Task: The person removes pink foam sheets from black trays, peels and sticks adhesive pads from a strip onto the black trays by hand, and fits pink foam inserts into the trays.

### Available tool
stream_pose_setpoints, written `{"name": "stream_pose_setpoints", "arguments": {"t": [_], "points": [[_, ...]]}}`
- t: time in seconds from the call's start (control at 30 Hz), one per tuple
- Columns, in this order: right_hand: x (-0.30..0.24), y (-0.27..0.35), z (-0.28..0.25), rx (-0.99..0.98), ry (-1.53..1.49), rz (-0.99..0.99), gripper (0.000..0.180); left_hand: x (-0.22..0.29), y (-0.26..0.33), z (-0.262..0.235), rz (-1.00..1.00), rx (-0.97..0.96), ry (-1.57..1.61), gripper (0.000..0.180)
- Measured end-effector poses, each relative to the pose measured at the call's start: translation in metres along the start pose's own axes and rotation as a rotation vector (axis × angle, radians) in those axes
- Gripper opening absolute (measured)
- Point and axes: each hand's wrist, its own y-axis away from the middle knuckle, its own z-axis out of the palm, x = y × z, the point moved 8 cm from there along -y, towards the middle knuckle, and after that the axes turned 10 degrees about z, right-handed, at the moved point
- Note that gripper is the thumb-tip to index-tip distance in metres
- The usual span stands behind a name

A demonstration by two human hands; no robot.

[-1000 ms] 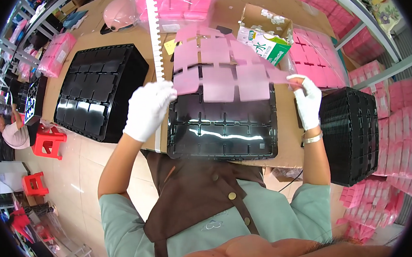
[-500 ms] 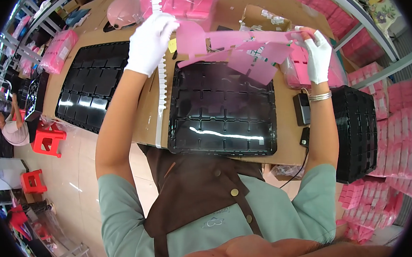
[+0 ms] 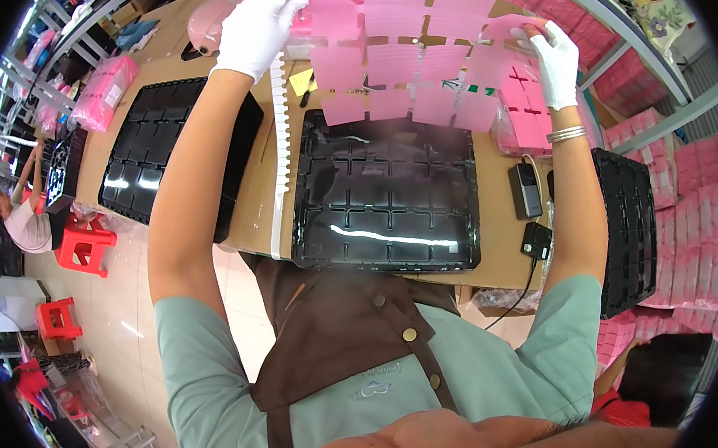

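Both gloved hands hold a sheet of pink cards (image 3: 427,69) up above the black tray (image 3: 386,193) on the worktop (image 3: 254,206). The left hand (image 3: 258,27) and right hand (image 3: 554,60) have fingers closed on its top corners. It looks thin, light and floppy, probably clear film, so it is best gripped at the edges.

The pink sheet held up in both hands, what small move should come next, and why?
Probably carry the pink sheet further back, away from the black tray. The left hand and right hand hold it raised above the tray's far edge, and the tray looks empty.
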Motion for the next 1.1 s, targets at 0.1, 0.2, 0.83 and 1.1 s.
{"name": "stream_pose_setpoints", "arguments": {"t": [0.1,0.2,0.83,1.1], "points": [[0.002,0.003,0.002,-0.017,-0.002,0.052,0.019,-0.001,-0.002,-0.003,0.060,0.013,-0.066,0.018],[0.004,0.004,0.000,-0.018,0.038,0.005,0.019,0.005,0.001,-0.006,0.155,0.037,-0.099,0.017],[0.088,0.190,0.006,-0.118,0.320,0.165,0.015,0.097,0.182,0.009,0.241,-0.362,-0.083,0.029],[0.104,0.273,0.020,-0.207,0.615,-0.018,0.018,0.114,0.258,0.028,0.130,-0.419,0.004,0.024]]}}
